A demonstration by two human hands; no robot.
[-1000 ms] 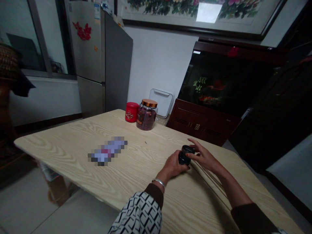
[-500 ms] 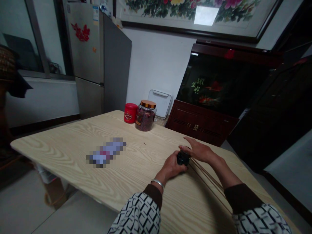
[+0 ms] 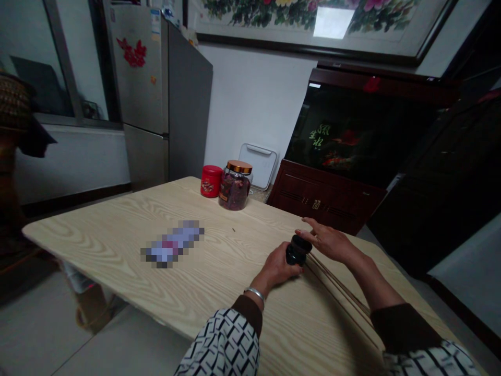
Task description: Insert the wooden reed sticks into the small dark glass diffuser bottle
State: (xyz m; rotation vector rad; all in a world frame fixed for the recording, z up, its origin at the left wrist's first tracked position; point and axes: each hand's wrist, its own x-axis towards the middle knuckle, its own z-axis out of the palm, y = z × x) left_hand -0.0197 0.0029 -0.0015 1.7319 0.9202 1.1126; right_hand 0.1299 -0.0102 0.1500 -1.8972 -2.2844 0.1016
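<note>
On the pale wooden table, a red tin and a glass jar stand at the far side. Nearer, at right, the left hand closes its fingers around a black container, holding it firm. The right hand keeps fingers wide, just beside its lid, above thin sticks.

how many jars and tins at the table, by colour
red tin: 1
clear glass jar: 1
black round jar, gripped in the left hand: 1
total: 3
</note>
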